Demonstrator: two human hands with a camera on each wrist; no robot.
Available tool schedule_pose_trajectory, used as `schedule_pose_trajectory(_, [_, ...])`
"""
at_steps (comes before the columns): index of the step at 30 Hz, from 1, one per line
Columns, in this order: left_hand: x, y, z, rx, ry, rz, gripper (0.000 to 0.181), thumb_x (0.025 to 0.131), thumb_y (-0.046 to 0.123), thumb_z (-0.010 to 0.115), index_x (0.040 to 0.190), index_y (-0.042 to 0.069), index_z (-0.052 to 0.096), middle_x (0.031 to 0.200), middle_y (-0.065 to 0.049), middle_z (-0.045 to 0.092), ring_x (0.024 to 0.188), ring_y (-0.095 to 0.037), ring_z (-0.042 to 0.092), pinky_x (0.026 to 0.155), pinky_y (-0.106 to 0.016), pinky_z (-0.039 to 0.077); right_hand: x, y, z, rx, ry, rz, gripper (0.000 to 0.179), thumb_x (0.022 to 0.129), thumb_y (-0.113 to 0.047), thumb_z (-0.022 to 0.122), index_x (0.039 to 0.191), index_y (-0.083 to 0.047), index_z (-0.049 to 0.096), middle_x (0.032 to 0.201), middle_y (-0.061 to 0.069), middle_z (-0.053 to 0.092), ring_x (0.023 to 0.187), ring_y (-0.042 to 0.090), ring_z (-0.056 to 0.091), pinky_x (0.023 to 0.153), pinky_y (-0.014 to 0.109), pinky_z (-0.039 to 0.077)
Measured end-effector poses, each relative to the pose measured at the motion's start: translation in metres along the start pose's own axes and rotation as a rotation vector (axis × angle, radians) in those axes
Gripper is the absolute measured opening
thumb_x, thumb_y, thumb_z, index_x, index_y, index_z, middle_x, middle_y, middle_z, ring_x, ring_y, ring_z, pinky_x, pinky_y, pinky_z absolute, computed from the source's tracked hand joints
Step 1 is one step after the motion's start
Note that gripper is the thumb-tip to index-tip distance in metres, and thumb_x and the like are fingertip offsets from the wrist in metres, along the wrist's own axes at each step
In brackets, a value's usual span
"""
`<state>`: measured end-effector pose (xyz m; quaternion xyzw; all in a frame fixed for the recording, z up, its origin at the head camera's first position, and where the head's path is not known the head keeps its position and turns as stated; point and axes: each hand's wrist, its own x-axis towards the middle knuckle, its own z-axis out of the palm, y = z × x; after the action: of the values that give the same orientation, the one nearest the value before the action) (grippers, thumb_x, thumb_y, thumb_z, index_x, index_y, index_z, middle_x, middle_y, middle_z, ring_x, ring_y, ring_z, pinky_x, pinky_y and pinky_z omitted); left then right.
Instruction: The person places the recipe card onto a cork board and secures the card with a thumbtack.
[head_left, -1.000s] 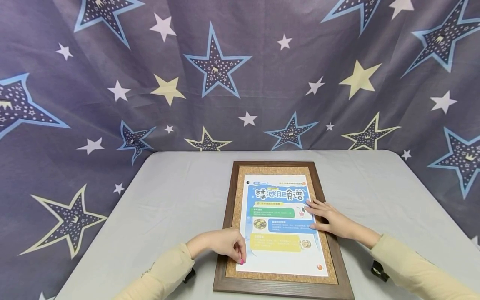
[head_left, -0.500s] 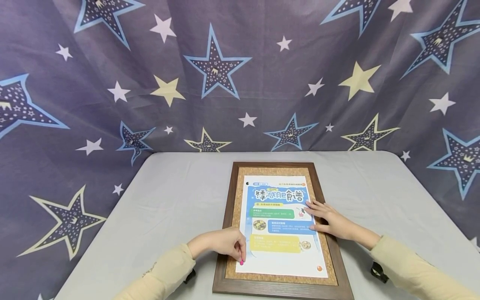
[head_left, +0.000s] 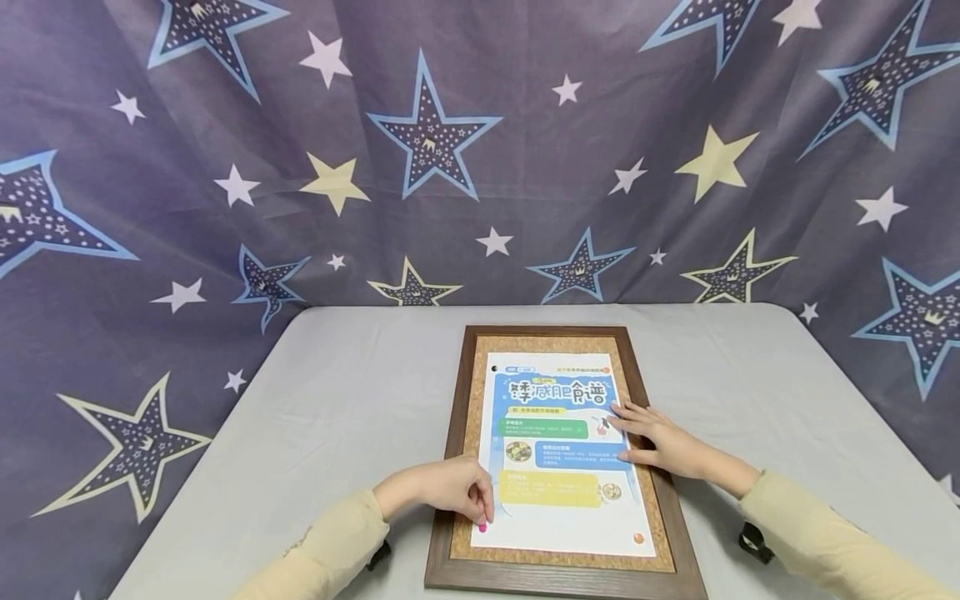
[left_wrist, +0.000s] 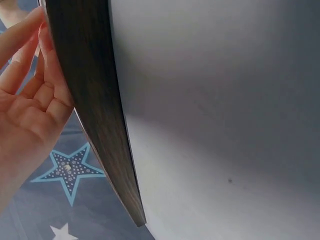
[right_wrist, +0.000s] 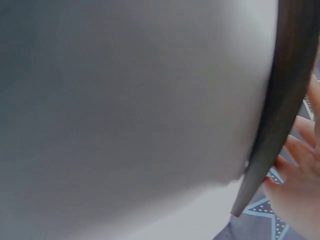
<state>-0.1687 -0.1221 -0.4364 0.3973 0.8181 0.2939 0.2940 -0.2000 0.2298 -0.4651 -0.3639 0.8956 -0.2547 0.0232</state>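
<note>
A printed poster (head_left: 555,528) with blue, green and yellow panels lies on a cork board (head_left: 551,343) with a dark wooden frame (head_left: 454,417). At the poster's lower left corner, my left hand (head_left: 457,487) pinches a pink push pin (head_left: 482,527) with thumb and fingertips. Its curled fingers also show beside the frame in the left wrist view. My right hand (head_left: 667,442) rests with fingers spread on the poster's right edge and the frame. A black pin (head_left: 494,367) sits at the upper left corner, orange pins (head_left: 638,538) at both right corners.
The board lies on a table with a pale grey cloth (head_left: 360,383). Behind and beside the table hangs a dark curtain (head_left: 517,183) with a star print. Pale sleeves cover both forearms, and a dark strap (head_left: 754,542) shows beneath the right wrist.
Slightly more of the pink pin shows below the left fingertips than a second ago. The hands and board otherwise keep their places; the view shifts very slightly.
</note>
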Motion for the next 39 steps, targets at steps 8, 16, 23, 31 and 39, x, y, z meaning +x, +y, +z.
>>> schedule_pose_trajectory(8, [-0.008,-0.004,-0.005,-0.028,0.069,0.01,0.006,0.075,0.005,0.065,0.078,0.009,0.069,0.072,0.01,0.062,0.057,0.004,0.051,0.054,-0.015,0.046,-0.002,-0.014,-0.012,-0.067,-0.027,0.068,0.045,0.084,-0.029,0.059,0.114,0.005,0.056,0.126,0.025,0.044,0.116,0.042,0.039,0.091,0.053,0.035])
schedule_pose_trajectory(16, [-0.022,-0.011,-0.019,0.005,0.196,0.036,0.009,0.079,0.009,0.063,0.086,0.005,0.068,0.08,0.006,0.061,0.067,0.001,0.053,0.062,-0.016,0.047,-0.009,-0.023,-0.024,-0.084,0.025,0.088,0.041,0.083,-0.025,0.06,0.111,0.005,0.058,0.119,0.023,0.052,0.108,0.039,0.049,0.087,0.05,0.04])
schedule_pose_trajectory(23, [-0.042,-0.017,-0.029,0.185,0.422,-0.049,0.016,0.081,0.015,0.062,0.095,0.008,0.066,0.087,0.005,0.058,0.079,-0.011,0.054,0.07,-0.026,0.047,-0.019,-0.026,-0.029,-0.201,0.137,0.021,0.039,0.08,-0.022,0.063,0.11,0.003,0.06,0.116,0.023,0.054,0.103,0.04,0.052,0.086,0.052,0.039])
schedule_pose_trajectory(31, [-0.062,-0.028,-0.037,0.42,0.631,-0.118,0.029,0.078,0.023,0.066,0.102,0.008,0.062,0.106,-0.005,0.056,0.101,-0.024,0.053,0.087,-0.042,0.043,-0.037,-0.025,-0.033,-0.304,0.272,0.03,0.047,0.077,-0.027,0.065,0.115,0.0,0.056,0.122,0.024,0.048,0.109,0.041,0.045,0.095,0.057,0.024])
schedule_pose_trajectory(39, [-0.075,-0.049,-0.043,0.68,0.74,-0.127,0.05,0.073,0.037,0.069,0.112,0.007,0.057,0.125,-0.019,0.043,0.111,-0.034,0.042,0.091,-0.048,0.032,-0.054,-0.014,-0.037,-0.357,0.279,0.131,0.057,0.08,-0.035,0.062,0.129,-0.012,0.045,0.134,0.02,0.036,0.114,0.048,0.034,0.1,0.06,0.007])
